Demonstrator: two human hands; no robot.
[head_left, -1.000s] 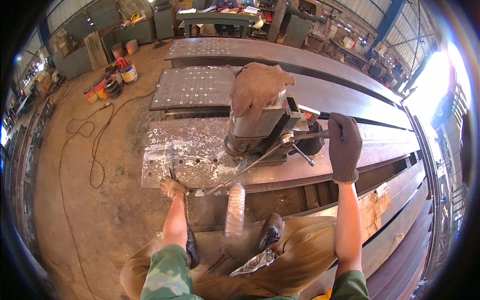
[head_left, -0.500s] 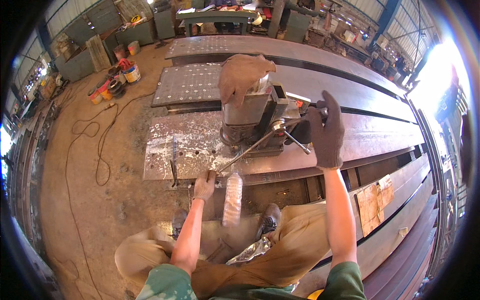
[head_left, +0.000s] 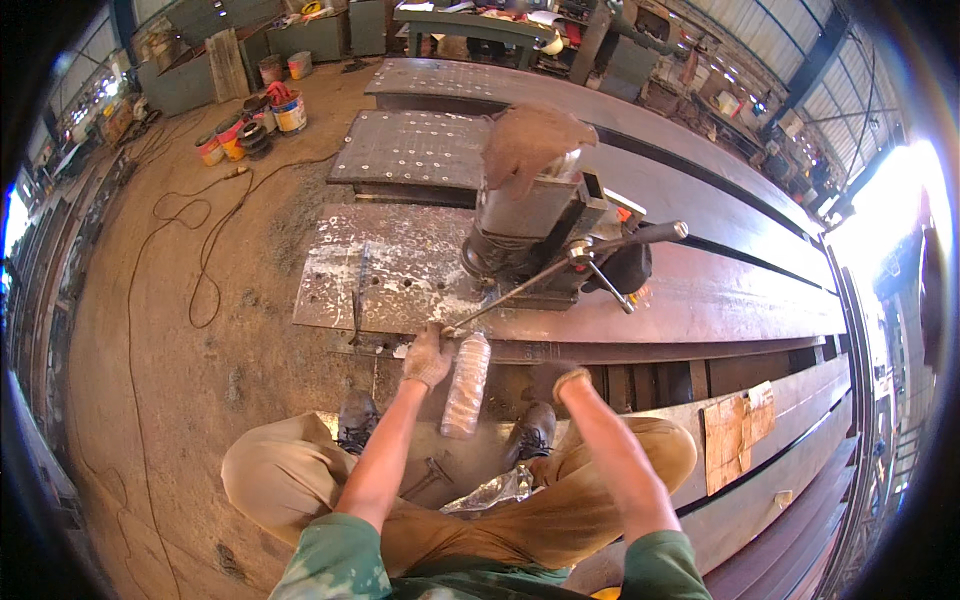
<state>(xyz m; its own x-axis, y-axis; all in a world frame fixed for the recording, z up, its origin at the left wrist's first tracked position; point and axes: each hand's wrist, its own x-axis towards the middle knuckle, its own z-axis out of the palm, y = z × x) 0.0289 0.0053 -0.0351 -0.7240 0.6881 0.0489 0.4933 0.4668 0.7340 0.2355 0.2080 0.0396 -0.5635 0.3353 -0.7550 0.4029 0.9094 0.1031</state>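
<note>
A portable drill press stands on a drilled steel plate, with a brown cloth draped over its top. Several spokes fan out from its hub; one long feed lever points toward me. My left hand, in a light glove, is closed around the near end of that lever. A clear ribbed plastic bottle is just right of it, in front of the plate's edge. My right hand, in a dark glove, is apart from the drill, above my right boot; motion blurs its fingers.
More long steel beams lie behind and at the right. Torn brown cardboard rests on one beam. Paint buckets and a loose cable are on the floor at left. A green table stands at the back.
My right hand has left the drill's right-hand lever and dropped down and left, toward my boots. My left hand stays at the long lever's end. The view has shifted slightly.
</note>
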